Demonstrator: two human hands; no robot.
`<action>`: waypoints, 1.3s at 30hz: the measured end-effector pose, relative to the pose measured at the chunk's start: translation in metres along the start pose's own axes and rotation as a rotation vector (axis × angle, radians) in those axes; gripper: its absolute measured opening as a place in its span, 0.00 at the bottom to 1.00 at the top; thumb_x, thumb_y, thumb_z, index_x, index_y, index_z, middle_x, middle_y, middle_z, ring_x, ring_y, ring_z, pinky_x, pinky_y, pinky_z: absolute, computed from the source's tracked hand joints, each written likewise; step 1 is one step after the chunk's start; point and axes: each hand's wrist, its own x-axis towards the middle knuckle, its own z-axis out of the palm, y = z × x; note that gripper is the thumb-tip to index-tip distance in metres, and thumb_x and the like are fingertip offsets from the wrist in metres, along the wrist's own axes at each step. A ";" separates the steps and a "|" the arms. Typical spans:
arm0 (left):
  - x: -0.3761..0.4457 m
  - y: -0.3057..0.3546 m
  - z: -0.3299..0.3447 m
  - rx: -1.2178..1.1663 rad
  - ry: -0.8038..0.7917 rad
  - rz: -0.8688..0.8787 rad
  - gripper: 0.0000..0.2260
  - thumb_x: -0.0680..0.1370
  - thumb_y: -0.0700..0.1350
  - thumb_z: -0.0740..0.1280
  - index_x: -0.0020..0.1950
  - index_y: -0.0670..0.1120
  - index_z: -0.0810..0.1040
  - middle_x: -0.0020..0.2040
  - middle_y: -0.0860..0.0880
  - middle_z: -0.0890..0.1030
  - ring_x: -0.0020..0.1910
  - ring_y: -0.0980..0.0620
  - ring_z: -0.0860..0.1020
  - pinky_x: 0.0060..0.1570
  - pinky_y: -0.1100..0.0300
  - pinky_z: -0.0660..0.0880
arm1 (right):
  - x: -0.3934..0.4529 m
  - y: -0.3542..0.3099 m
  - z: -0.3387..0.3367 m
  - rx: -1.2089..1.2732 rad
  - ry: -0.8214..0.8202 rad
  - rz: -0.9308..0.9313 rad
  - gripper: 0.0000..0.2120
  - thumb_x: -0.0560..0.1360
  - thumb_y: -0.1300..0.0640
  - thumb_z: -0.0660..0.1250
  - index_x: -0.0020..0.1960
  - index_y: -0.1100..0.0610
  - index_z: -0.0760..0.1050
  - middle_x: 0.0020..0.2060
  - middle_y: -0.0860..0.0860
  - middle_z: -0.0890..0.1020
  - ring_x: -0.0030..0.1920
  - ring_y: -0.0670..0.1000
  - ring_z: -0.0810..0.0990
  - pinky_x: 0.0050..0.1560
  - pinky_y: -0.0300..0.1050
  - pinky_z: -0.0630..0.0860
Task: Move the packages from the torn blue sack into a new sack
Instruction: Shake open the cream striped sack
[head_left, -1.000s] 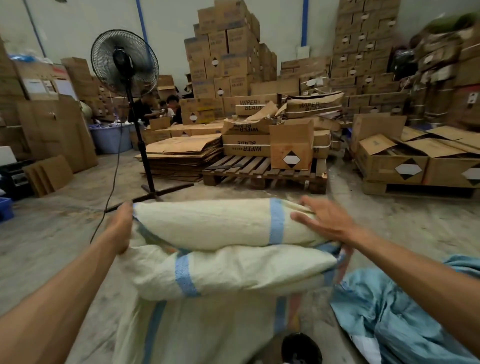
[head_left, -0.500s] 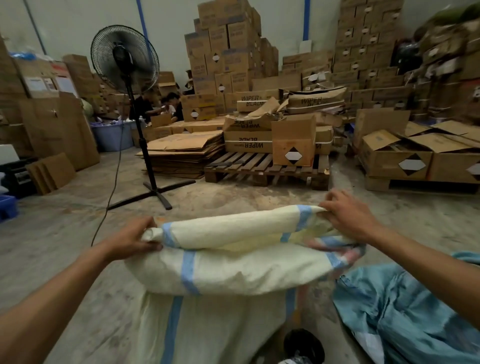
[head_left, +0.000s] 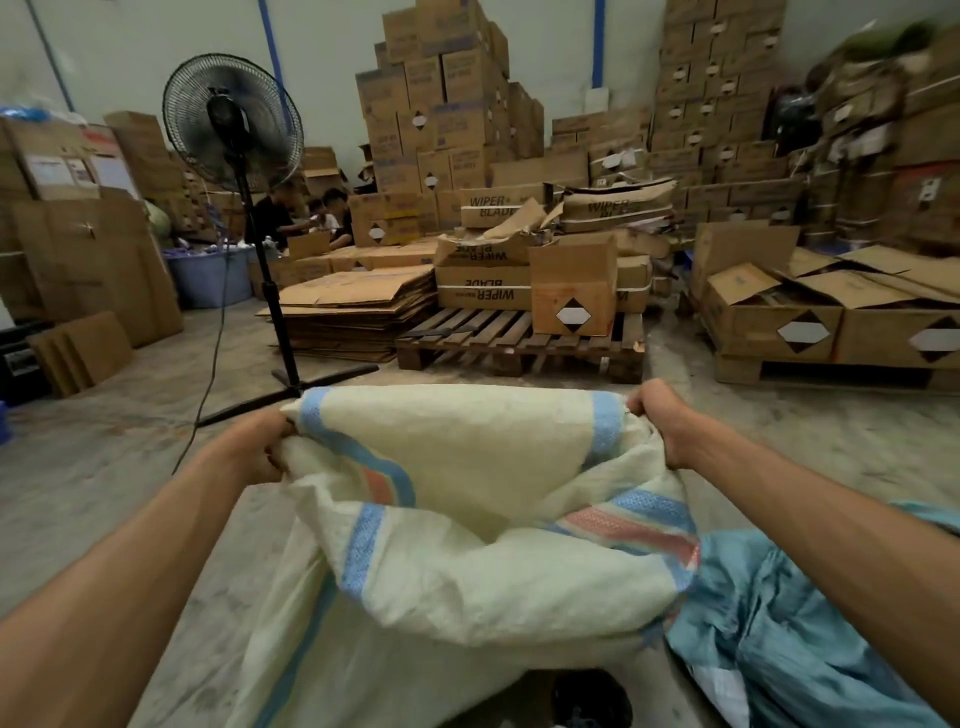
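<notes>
Two hands hold the new sack (head_left: 467, 493) by its mouth: the left hand (head_left: 260, 447) at about nine o'clock of the opening, the right hand (head_left: 660, 421) at about three o'clock. Both have the fingers closed tight on the folded rim, and they pull it apart, so the mouth begins to gape in the middle. The torn blue sack (head_left: 789, 639) lies on the floor at about four o'clock from the new one, touching its side. I see no packages inside the new sack, and I cannot tell what the blue one contains, so I judge the moving itself is not started; all is left to do. Compared with half a second before, the hands are further apart and the rim, then rolled almost flat, is now opened wider.
</notes>
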 end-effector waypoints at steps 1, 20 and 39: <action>0.002 0.002 -0.002 -0.112 0.010 -0.070 0.05 0.78 0.39 0.61 0.44 0.41 0.75 0.35 0.43 0.81 0.40 0.46 0.77 0.43 0.51 0.78 | 0.002 0.003 -0.001 -0.070 -0.078 -0.052 0.05 0.65 0.63 0.56 0.34 0.57 0.69 0.34 0.56 0.74 0.34 0.56 0.75 0.36 0.45 0.71; -0.033 0.011 -0.053 0.552 -0.611 0.124 0.34 0.63 0.30 0.78 0.63 0.49 0.71 0.57 0.39 0.82 0.53 0.41 0.82 0.44 0.49 0.81 | 0.023 -0.002 -0.002 -0.377 0.182 -0.198 0.08 0.78 0.59 0.68 0.56 0.59 0.80 0.48 0.58 0.83 0.47 0.57 0.81 0.50 0.53 0.79; -0.022 -0.012 -0.017 -0.413 -0.283 -0.098 0.13 0.69 0.32 0.57 0.49 0.37 0.76 0.41 0.38 0.82 0.48 0.43 0.77 0.50 0.49 0.73 | -0.018 -0.006 0.025 -0.003 0.284 -0.017 0.14 0.76 0.61 0.50 0.33 0.56 0.66 0.27 0.55 0.73 0.30 0.53 0.72 0.30 0.41 0.69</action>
